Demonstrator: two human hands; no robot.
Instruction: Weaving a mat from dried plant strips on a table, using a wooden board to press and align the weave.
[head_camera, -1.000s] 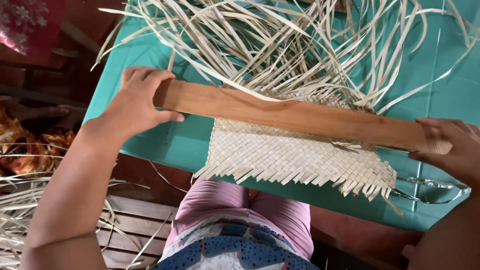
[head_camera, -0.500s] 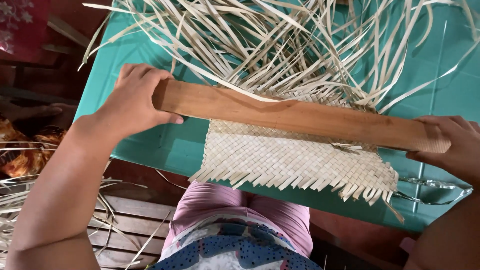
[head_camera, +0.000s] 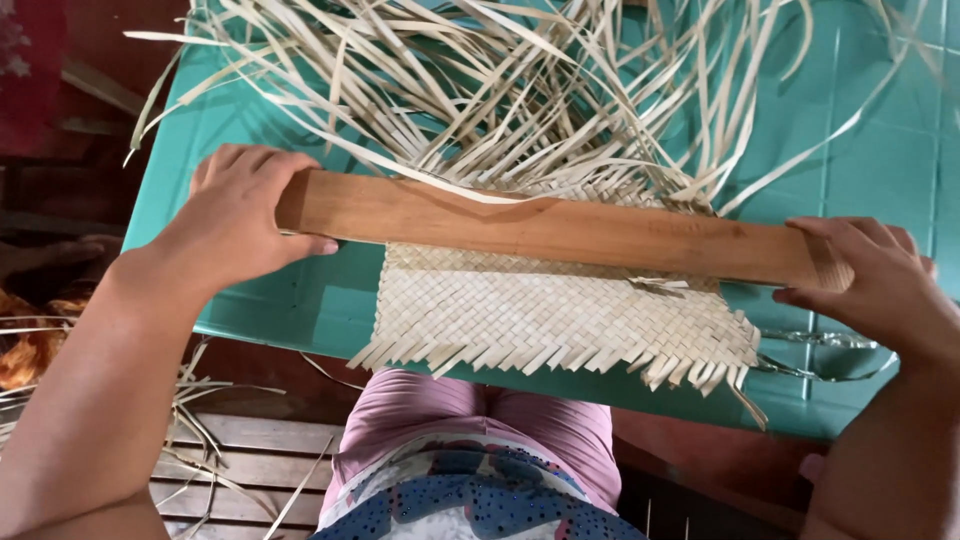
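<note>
Left hand (head_camera: 240, 215) and right hand (head_camera: 880, 285) gripped the batten's (head_camera: 560, 228) ends, pinning the mat (head_camera: 545, 315) flat on the table (head_camera: 250, 300).

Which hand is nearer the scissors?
Right. The right hand grips the wooden bar's end just above the scissors; the left hand holds the far end.

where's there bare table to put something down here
Bare teal table shows at the far right, beyond the right hand, and a strip under the left hand beside the woven mat. Loose strips crowd the top; the wooden bar spans the middle.
</note>
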